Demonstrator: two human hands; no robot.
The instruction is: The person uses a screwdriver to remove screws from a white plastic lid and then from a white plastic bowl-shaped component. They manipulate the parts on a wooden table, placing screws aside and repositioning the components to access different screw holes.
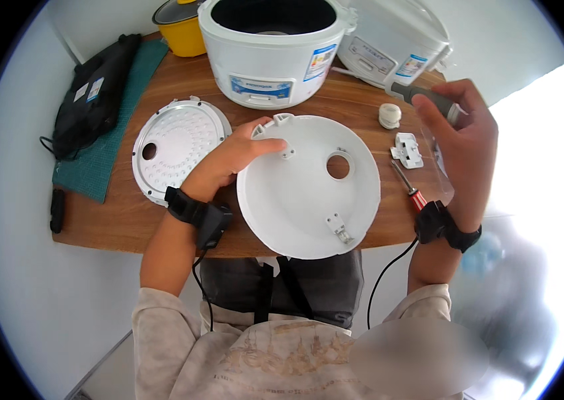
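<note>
My left hand (pixel 242 152) grips the rim of a round white rice cooker lid shell (pixel 295 193), its thumb lying on the hollow inner face. The shell is tilted toward me at the table's front edge, with a round hole right of its middle and small fittings near its rim. Raised at the right, my right hand (pixel 459 120) is closed round a grey-handled screwdriver (pixel 429 99), whose thin shaft points left. Below that hand lie a white plastic bracket (pixel 407 151), a round white cap (pixel 389 116) and a red-handled screwdriver (pixel 418 199).
Left of the shell lies a round inner lid plate (pixel 179 148) with a hole. A white rice cooker body (pixel 265 63) stands at the back, beside another white cooker (pixel 395 47) and a yellow pot (pixel 185 37). A black bag (pixel 99 90) rests on a green cutting mat (pixel 105 167).
</note>
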